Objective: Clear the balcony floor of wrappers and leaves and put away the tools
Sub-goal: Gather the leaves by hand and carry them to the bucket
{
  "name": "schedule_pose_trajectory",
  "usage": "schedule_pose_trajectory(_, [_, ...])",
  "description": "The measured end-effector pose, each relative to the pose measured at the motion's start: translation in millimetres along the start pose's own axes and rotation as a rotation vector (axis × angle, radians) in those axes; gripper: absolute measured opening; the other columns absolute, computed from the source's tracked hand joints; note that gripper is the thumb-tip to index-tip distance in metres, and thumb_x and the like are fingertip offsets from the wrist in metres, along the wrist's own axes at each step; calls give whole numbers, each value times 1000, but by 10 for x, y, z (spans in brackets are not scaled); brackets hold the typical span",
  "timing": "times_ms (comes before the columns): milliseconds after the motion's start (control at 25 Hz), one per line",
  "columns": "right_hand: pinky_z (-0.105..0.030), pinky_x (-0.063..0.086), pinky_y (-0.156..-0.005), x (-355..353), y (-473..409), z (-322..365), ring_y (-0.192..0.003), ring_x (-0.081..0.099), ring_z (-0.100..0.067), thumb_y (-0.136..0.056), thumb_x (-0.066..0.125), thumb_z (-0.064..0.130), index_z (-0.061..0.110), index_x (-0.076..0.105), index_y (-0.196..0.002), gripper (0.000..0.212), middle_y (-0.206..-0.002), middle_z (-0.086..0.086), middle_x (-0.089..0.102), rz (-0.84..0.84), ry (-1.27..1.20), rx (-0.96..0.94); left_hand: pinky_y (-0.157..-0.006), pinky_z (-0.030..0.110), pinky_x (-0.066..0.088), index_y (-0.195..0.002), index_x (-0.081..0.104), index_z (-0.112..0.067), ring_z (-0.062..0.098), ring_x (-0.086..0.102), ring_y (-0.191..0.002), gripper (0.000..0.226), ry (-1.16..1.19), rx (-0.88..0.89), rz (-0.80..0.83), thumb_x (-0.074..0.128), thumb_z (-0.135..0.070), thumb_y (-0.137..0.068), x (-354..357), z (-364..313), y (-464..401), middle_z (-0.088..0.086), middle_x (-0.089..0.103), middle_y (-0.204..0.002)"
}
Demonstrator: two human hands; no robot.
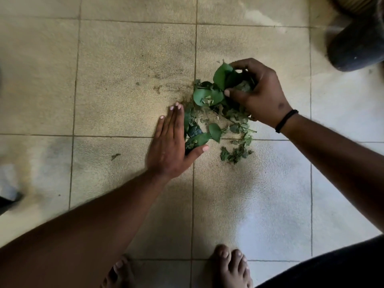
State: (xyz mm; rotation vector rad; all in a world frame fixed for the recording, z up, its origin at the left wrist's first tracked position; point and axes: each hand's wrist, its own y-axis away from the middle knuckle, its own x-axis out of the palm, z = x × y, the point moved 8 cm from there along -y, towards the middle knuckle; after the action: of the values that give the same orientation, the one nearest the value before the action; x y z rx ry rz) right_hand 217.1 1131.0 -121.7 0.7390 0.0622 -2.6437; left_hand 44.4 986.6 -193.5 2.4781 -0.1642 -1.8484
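Right-hand grip point(254, 92) already bunches some leaves point(209, 96) while your flat left hand point(170, 142) herds the rest; they look light, limp and crumbly, so scoop from underneath.

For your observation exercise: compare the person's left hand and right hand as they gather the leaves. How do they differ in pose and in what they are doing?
The left hand lies flat with straight fingers, pushing against the leaf pile; the right hand is curled, gripping a bunch of leaves. The right wrist wears a black band; the left wrist is bare. Both are at the same pile on the tiled floor.
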Motion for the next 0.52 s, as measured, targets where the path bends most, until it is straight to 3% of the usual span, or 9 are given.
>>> schedule_pose_trajectory(80, [-25, 56, -80, -17, -18, 46, -88, 68, -3, -83, 79, 9, 18, 68, -94, 18, -93, 5, 71, 13, -112, 35, -125, 46, 15, -158, -2, 1, 24, 4, -156, 113, 34, 3, -17, 34, -82, -89, -14, 25, -3, 17, 5, -167])
schedule_pose_trajectory(160, [-22, 54, -70, -24, 3, 59, -79, 70, -6, -83, 79, 6, 16, 68, -87, 16, -87, 2, 73, 5, -225, 94, -124, 47, 17, -158, 0, 0, 24, 10, -155, 112, 103, -4, -40, 35, -81, -89, 11, 57, 27, 17, 9, -167])
schedule_pose_trajectory(280, [-30, 58, -72, -38, 15, -17, -83, 74, -18, -81, 78, -1, 11, 71, -91, 17, -88, 0, 77, -38, -438, 206, -118, 53, 29, -158, 8, 0, 30, 25, -150, 107, 276, -68, -151, 33, -79, -90, -67, 99, -24, 19, 21, -164])
schedule_pose_trajectory(400, [-38, 60, -79, 13, 42, -93, -92, 75, -29, -81, 75, -6, 2, 71, -103, 23, -97, -10, 77, -79, -638, 342, -118, 56, 26, -152, 22, 9, 36, 28, -148, 101, 374, -47, -422, 31, -73, -94, -443, -31, -255, 25, 26, -160])
schedule_pose_trajectory(520, [-38, 59, -77, 86, 110, -60, -94, 74, -29, -85, 70, -5, 2, 69, -108, 24, -100, -15, 76, -100, -871, 480, -118, 51, 31, -155, 15, 5, 31, 29, -148, 99, 791, -158, -609, 52, -62, -93, -864, -181, -637, 24, 21, -161])
